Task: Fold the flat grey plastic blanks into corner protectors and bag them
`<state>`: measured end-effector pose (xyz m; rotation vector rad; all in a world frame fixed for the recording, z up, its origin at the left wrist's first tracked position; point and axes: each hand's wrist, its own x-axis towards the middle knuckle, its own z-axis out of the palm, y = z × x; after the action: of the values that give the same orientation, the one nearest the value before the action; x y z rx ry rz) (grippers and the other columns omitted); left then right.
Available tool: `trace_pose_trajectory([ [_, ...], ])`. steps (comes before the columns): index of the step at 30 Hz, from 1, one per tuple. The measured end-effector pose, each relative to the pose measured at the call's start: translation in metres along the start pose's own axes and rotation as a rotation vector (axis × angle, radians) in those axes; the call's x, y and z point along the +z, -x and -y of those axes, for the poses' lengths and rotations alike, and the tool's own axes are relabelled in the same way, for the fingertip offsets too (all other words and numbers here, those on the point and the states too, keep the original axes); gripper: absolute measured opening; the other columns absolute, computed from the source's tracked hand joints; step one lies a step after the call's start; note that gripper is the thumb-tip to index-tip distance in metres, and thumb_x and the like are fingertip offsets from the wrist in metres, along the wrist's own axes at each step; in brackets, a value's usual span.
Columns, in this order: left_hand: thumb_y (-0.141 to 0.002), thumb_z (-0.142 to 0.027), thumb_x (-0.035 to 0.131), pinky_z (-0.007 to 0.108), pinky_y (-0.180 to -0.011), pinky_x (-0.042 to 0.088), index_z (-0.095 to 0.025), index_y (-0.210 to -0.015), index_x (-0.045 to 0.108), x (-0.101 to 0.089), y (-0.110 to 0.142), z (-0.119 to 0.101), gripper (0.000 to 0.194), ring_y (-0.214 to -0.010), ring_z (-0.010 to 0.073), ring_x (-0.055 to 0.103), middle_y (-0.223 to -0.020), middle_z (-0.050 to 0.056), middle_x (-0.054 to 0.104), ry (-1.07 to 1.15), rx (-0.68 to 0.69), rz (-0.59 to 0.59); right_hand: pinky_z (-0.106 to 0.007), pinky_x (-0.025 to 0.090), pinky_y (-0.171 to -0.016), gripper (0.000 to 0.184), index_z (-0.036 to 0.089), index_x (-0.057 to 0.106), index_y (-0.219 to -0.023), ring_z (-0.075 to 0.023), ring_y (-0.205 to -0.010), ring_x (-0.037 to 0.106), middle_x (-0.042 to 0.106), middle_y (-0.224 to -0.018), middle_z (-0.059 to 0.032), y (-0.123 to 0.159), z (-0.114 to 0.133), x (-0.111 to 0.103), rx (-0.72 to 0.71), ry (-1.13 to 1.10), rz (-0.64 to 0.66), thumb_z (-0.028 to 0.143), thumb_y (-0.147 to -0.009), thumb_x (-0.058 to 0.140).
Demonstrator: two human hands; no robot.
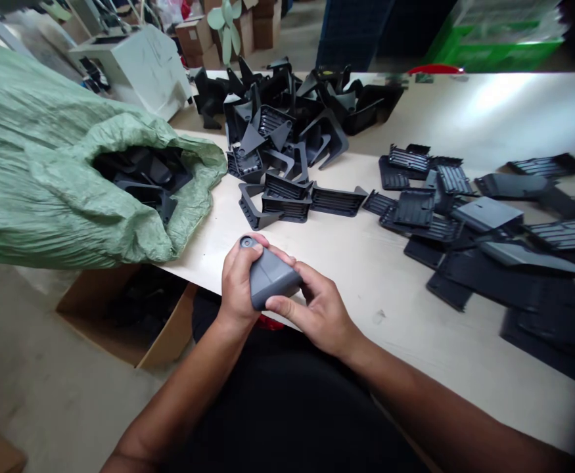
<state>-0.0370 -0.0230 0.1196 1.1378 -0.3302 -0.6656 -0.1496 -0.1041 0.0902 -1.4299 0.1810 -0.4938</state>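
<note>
Between both hands, just over the near edge of the table, is a grey plastic housing part [272, 276] with a round screw hole at its upper left corner. My left hand [240, 276] is closed around its left side, thumb lying on top near the hole. My right hand [319, 305] grips the right end, thumb along the lower edge and fingers behind. Beyond them lie slotted black plastic parts [287, 197], and a larger heap of dark plastic parts [277, 112] sits further back.
A green woven sack [60, 171] with dark parts in its mouth lies at left, above an open cardboard box [163, 328]. Slatted parts and flat panels [494, 276] cover the right of the table [366, 289]. A white machine [134, 72] and a small fan [225, 26] stand behind.
</note>
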Motion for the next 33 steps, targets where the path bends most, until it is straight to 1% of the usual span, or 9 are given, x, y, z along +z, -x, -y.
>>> trace_pose_trajectory([
  [6,-0.091,-0.026,0.052,0.026,-0.083,0.056,-0.018,-0.096,0.057,0.008,0.0,-0.004,0.01,-0.082,0.0175,0.071,-0.078,0.005,0.074,0.038,0.004,-0.022,-0.037,0.035,-0.133,0.076,0.034,0.052,-0.155,-0.0213,-0.154,0.043,0.049,-0.161,-0.0012,-0.001,0.004,-0.009,0.001,0.046,0.068,0.025,-0.086,0.083],
  [10,-0.096,-0.029,0.053,0.024,-0.087,0.055,-0.017,-0.098,0.059,0.006,0.007,-0.003,0.014,-0.086,0.0153,0.071,-0.083,0.005,0.075,-0.043,0.083,-0.036,-0.038,0.038,-0.131,0.078,0.027,0.056,-0.15,-0.0236,-0.15,0.048,0.053,-0.157,-0.005,-0.001,-0.004,-0.002,-0.096,0.05,-0.024,0.024,-0.08,0.089],
  [14,-0.099,-0.032,0.051,0.022,-0.09,0.055,-0.018,-0.101,0.061,0.001,0.008,-0.002,0.017,-0.088,0.0126,0.071,-0.087,0.003,0.075,-0.089,0.116,0.001,-0.031,0.039,-0.129,0.079,0.028,0.058,-0.148,-0.02,-0.147,0.051,0.056,-0.155,-0.0022,-0.003,-0.001,0.008,-0.096,0.056,-0.05,0.023,-0.077,0.091],
  [18,-0.092,-0.034,0.055,0.026,-0.085,0.058,-0.019,-0.097,0.058,0.0,-0.002,-0.002,0.016,-0.086,0.0156,0.071,-0.083,0.004,0.073,0.055,0.013,-0.079,-0.025,0.045,-0.122,0.076,0.029,0.06,-0.146,-0.0174,-0.143,0.055,0.06,-0.15,-0.0003,-0.011,0.008,0.003,-0.013,0.041,-0.006,0.026,-0.077,0.091],
  [21,-0.085,-0.031,0.057,0.032,-0.08,0.06,-0.02,-0.094,0.052,-0.002,-0.012,-0.006,0.015,-0.081,0.0195,0.071,-0.074,0.003,0.069,0.237,-0.115,-0.145,-0.024,0.053,-0.107,0.052,0.024,0.068,-0.137,-0.016,-0.125,0.065,0.069,-0.136,-0.002,-0.016,0.009,-0.016,0.044,0.138,0.101,0.036,-0.088,0.082],
  [24,-0.082,-0.027,0.057,0.032,-0.079,0.061,-0.019,-0.089,0.051,-0.01,-0.021,-0.007,0.012,-0.073,0.0168,0.069,-0.071,0.001,0.066,0.417,-0.282,-0.153,-0.025,0.054,-0.1,0.035,0.025,0.073,-0.132,-0.0144,-0.114,0.069,0.073,-0.127,-0.0023,-0.017,0.005,-0.035,0.116,0.206,0.236,0.04,-0.101,0.065],
  [26,-0.081,-0.025,0.059,0.033,-0.081,0.061,-0.017,-0.085,0.053,-0.016,-0.025,-0.005,0.011,-0.071,0.0153,0.069,-0.072,0.001,0.065,0.469,-0.341,-0.154,-0.025,0.055,-0.096,0.034,0.027,0.075,-0.131,-0.0143,-0.11,0.071,0.075,-0.124,-0.0023,-0.016,0.001,-0.041,0.142,0.201,0.259,0.042,-0.103,0.062],
  [30,-0.075,-0.023,0.063,0.035,-0.089,0.061,-0.016,-0.082,0.055,-0.025,-0.032,0.003,0.013,-0.072,0.0152,0.069,-0.076,0.001,0.067,0.447,-0.395,-0.211,-0.024,0.055,-0.082,0.034,0.027,0.078,-0.125,-0.013,-0.095,0.071,0.077,-0.114,-0.0032,-0.014,-0.005,-0.039,0.182,0.17,0.236,0.046,-0.102,0.062],
  [33,-0.076,-0.023,0.062,0.034,-0.088,0.06,-0.016,-0.083,0.055,-0.027,-0.034,0.004,0.013,-0.071,0.0149,0.068,-0.075,0.001,0.067,0.441,-0.434,-0.211,-0.024,0.054,-0.085,0.036,0.026,0.079,-0.124,-0.0136,-0.098,0.07,0.076,-0.113,-0.0033,-0.015,-0.004,-0.038,0.234,0.125,0.258,0.048,-0.102,0.061],
])
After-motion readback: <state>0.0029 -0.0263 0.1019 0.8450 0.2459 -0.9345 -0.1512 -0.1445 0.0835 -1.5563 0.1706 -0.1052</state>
